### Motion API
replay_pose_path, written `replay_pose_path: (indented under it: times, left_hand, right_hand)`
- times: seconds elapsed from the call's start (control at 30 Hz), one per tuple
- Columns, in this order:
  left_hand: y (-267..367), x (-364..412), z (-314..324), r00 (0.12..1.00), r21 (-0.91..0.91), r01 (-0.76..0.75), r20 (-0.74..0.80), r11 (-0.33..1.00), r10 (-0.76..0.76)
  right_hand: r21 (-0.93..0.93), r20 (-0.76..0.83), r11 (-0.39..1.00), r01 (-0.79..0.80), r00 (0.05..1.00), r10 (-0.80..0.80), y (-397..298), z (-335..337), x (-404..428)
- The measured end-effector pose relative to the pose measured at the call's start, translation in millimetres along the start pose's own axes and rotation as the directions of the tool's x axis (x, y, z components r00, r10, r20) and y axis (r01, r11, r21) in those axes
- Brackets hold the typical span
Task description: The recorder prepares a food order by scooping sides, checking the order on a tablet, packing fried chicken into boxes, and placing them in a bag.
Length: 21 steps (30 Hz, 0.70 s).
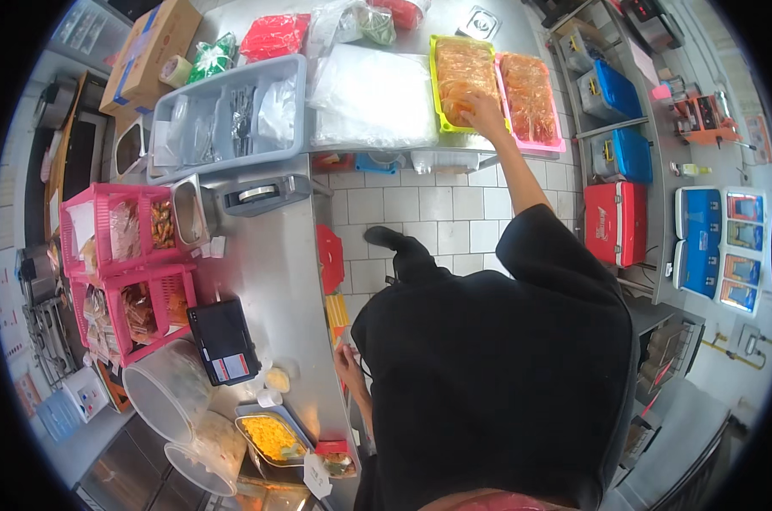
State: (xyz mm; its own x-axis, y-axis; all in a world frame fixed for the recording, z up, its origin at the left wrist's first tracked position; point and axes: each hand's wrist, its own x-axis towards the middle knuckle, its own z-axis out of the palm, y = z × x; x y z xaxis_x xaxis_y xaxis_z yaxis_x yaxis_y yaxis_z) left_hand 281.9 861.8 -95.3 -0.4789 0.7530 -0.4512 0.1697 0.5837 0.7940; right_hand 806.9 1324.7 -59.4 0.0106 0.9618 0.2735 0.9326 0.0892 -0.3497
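My right hand (pixel 486 114) reaches into a lime-green plastic basket (pixel 434 83) on the steel table. Its fingers touch the near end of a tight row of clear packets (pixel 466 64) with orange-brown contents; whether they grip one is unclear. Beside it on the right stands a pink basket (pixel 558 142) with a similar row of packets (pixel 526 89). To the left lies a stack of clear plastic bags (pixel 376 96). My left hand (pixel 348 365) hangs low by the edge of the left counter, partly hidden by my body; what it holds, if anything, cannot be made out.
A grey divided bin (pixel 300 108) holds wrapped cutlery. On the left steel counter (pixel 268 255) are a tape dispenser (pixel 265 195), pink baskets (pixel 105 271), a tablet (pixel 223 342) and a tray of yellow food (pixel 271 437). A red cool box (pixel 616 223) sits on the right-hand shelving.
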Motion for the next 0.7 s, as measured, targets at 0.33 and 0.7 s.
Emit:
replay_pose_path:
  times: [0.33, 0.7]
  left_hand:
    - [6, 6, 13, 0.971, -0.061, 0.125, -0.196, 0.990, -0.135]
    - [11, -2, 44, 0.983, 0.039, 0.142, -0.127, 0.989, -0.136]
  right_hand:
    - [0.144, 0.399, 0.976, -0.162, 0.912, 0.093, 3, -50, 32]
    - [0.190, 0.482, 0.966, -0.176, 0.874, 0.064, -2, -72, 38]
